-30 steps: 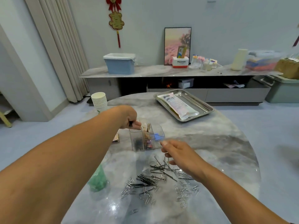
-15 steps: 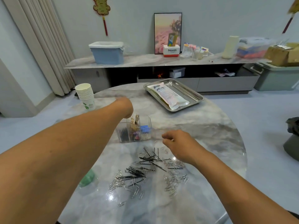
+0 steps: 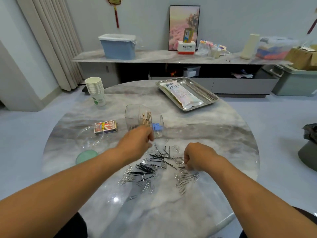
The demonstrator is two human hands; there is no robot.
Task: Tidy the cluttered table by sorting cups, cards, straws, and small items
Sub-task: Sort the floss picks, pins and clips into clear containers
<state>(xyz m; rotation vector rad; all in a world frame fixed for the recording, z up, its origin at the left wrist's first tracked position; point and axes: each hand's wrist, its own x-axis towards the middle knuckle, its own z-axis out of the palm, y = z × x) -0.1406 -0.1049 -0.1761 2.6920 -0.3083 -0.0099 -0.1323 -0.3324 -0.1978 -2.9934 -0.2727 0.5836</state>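
Centrally, on the round marble table, a scatter of silver paper clips and black hairpins lay spread between the two forearms. The right hand was lowered onto the right part of that scatter with its fingers curled under toward the clips; whether anything was pinched between them could not be told. The left hand was blurred, positioned just in front of the clear plastic organiser, knuckles up and fingers bent downward; its grip, if any, could not be determined. The organiser stood upright beyond the scatter, divided into compartments, with dark pins in the left one, brownish items in the rear one and a blue object toward the right. A stack of paper cups stood at the far left edge of the table. A boxed deck of cards lay flat to the left of the organiser, just beside a clear shallow dish, and a green lid lay nearer the viewer. A steel tray sat at the far side of the table, carrying a sealed packet laid along its length. Behind the table a low sideboard carried a blue storage bin and a framed picture.
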